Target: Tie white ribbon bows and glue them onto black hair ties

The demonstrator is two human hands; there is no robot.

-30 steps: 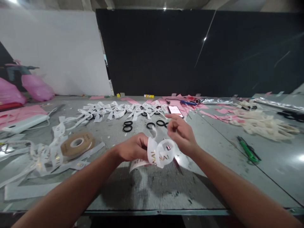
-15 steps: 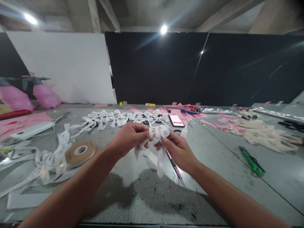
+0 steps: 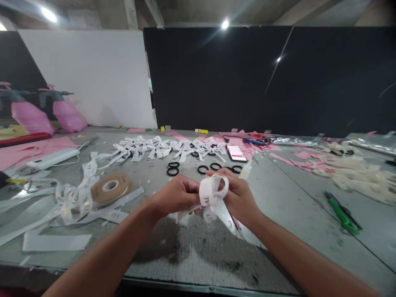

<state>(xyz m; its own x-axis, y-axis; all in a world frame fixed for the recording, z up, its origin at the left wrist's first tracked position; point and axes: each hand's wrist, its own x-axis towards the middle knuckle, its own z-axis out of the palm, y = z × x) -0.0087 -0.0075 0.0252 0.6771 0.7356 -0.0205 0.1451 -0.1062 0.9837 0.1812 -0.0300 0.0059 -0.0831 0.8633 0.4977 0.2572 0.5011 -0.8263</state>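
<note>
A white ribbon [image 3: 206, 193] with gold lettering is looped between my two hands, in the middle of the head view. My left hand [image 3: 177, 194] pinches its left side, the fingers closed. On the other side my right hand [image 3: 240, 195] is closed on the ribbon beside an upright open loop; some of its fingers are hidden. A lettered piece hangs below the hands. Under my right hand lies a slim pinkish tool [image 3: 236, 225], partly covered. Black rings [image 3: 173, 168] lie beyond the hands, and a translucent bottle tip [image 3: 246, 170] shows behind the right one.
White ribbon bows [image 3: 154, 147] are heaped at the back, beside a phone [image 3: 236, 153]. A ribbon spool [image 3: 120, 190] and loose ribbon [image 3: 57, 242] lie left. A green-handled cutter [image 3: 342, 212] and cream fabric [image 3: 346, 173] lie right. Pink spray bottles [image 3: 69, 116] stand back left.
The ribbon has turned in my hands, and its loop now stands open toward the right. The view has tilted down and shifted left, so several black rings show beyond my hands.
</note>
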